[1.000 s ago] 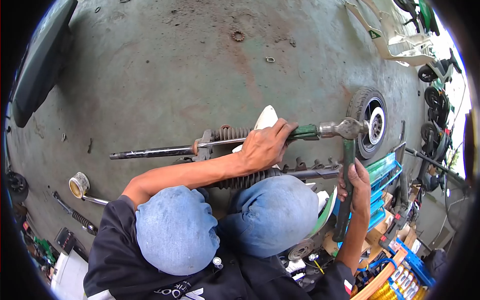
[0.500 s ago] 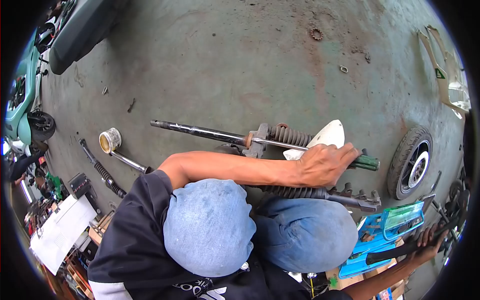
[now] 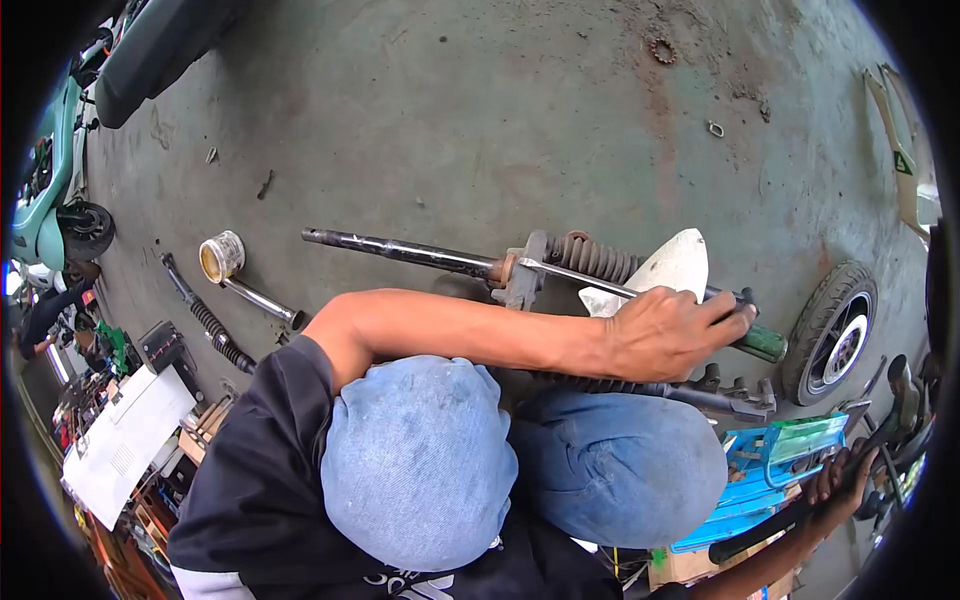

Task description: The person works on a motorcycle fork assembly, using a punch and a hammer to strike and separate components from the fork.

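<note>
My left hand (image 3: 680,332) reaches across in front of my knees, fingers closed around a screwdriver with a green handle (image 3: 765,343). Its metal shaft points left to the clamp (image 3: 523,272) on a motorcycle front fork (image 3: 410,253), which has a black tube and a ribbed rubber boot. A white pointed piece (image 3: 672,268) lies behind the shaft. Below my forearm, partly hidden, is a second ribbed fork leg (image 3: 690,397). Off to the lower right, my right hand (image 3: 843,485) grips a black-handled hammer (image 3: 770,530); its head is dark and hard to make out.
A wheel with a tyre (image 3: 828,335) lies at right, near a blue toolbox (image 3: 765,465). At left are an open tin (image 3: 221,257), a chrome tube (image 3: 262,304) and a shock absorber (image 3: 208,318). A green scooter (image 3: 48,195) stands farther left.
The view has shifted slightly. My left hand and the green handle sit a little farther right, still together. The hammer in my right hand has changed its angle slightly.
</note>
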`<action>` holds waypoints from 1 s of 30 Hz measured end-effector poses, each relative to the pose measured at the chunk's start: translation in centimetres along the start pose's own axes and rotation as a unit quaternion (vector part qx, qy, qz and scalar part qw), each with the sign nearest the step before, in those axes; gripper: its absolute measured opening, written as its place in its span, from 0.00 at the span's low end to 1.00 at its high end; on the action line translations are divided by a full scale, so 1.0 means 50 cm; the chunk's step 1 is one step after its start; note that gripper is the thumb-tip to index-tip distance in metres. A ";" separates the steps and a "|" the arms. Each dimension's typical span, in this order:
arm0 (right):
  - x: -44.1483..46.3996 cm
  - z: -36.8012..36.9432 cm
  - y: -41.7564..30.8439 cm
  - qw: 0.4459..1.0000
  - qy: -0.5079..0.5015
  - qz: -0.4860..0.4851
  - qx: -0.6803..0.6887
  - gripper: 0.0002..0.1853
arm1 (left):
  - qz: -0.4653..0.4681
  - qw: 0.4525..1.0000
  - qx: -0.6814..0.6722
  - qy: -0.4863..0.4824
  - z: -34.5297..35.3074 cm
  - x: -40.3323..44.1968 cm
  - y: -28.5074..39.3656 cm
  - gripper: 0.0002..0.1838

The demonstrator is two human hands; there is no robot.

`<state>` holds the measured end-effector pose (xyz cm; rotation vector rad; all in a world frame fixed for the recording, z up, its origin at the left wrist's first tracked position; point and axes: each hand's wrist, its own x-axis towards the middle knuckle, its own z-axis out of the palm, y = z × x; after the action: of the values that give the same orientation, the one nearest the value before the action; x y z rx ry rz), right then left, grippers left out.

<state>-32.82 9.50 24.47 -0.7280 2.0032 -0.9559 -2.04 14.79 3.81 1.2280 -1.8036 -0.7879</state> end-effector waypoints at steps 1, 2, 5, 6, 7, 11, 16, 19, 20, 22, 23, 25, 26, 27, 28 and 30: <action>-0.005 -0.004 0.002 0.999 -0.037 -0.005 0.006 0.19 | -0.014 1.000 -0.020 0.003 -0.006 0.005 0.004 0.32; -0.007 -0.008 0.002 0.997 -0.075 -0.008 0.007 0.19 | -0.018 0.999 -0.026 0.007 -0.009 0.006 0.007 0.32; -0.031 0.024 0.014 0.997 -0.066 0.020 -0.021 0.20 | -0.054 0.997 -0.048 0.004 -0.037 0.021 0.009 0.34; -0.038 0.031 0.017 0.997 -0.055 0.041 -0.041 0.20 | -0.054 0.997 -0.050 0.003 -0.034 0.022 0.003 0.34; -0.032 0.033 0.028 0.989 -0.140 0.043 -0.017 0.20 | -0.063 0.997 -0.039 0.015 -0.033 0.026 -0.007 0.34; -0.027 0.048 0.046 0.990 -0.130 0.040 -0.048 0.20 | -0.068 0.997 -0.034 0.011 -0.036 0.025 -0.009 0.37; -0.015 0.082 0.034 0.986 -0.162 -0.041 0.004 0.20 | -0.066 0.996 -0.051 -0.030 -0.045 0.025 -0.006 0.40; -0.034 0.116 0.036 0.982 -0.177 -0.026 -0.058 0.21 | -0.081 0.995 -0.041 -0.050 -0.049 0.029 -0.007 0.38; -0.048 0.129 0.040 0.975 -0.190 -0.013 -0.114 0.22 | -0.078 0.995 -0.043 -0.053 -0.047 0.027 -0.007 0.38; -0.082 0.159 0.045 0.949 -0.250 0.002 -0.194 0.23 | -0.093 0.993 -0.071 -0.007 -0.038 0.029 -0.014 0.31; -0.087 0.166 0.038 0.957 -0.238 0.026 -0.164 0.24 | -0.106 0.993 -0.057 -0.018 -0.042 0.032 -0.012 0.30; -0.089 0.157 0.000 0.966 -0.198 0.048 -0.157 0.23 | -0.115 0.992 -0.056 -0.012 -0.046 0.032 -0.002 0.27; -0.086 0.150 -0.014 0.973 -0.166 0.033 -0.155 0.23 | -0.107 0.993 -0.058 0.004 -0.038 0.031 -0.004 0.26; -0.062 0.111 -0.032 0.978 -0.164 -0.003 -0.129 0.23 | -0.124 0.991 -0.057 -0.005 -0.038 0.031 -0.001 0.25; -0.034 0.066 -0.053 0.980 -0.165 -0.037 -0.102 0.24 | -0.145 0.988 -0.053 -0.017 -0.039 0.029 0.001 0.24; -0.022 0.035 -0.127 0.982 -0.130 -0.126 0.054 0.21 | -0.117 0.992 -0.051 -0.004 -0.036 0.028 0.002 0.23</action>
<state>-29.80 6.16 29.39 -1.0088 1.6460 -1.0462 -0.80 13.39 5.14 1.3847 -1.6223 -1.0046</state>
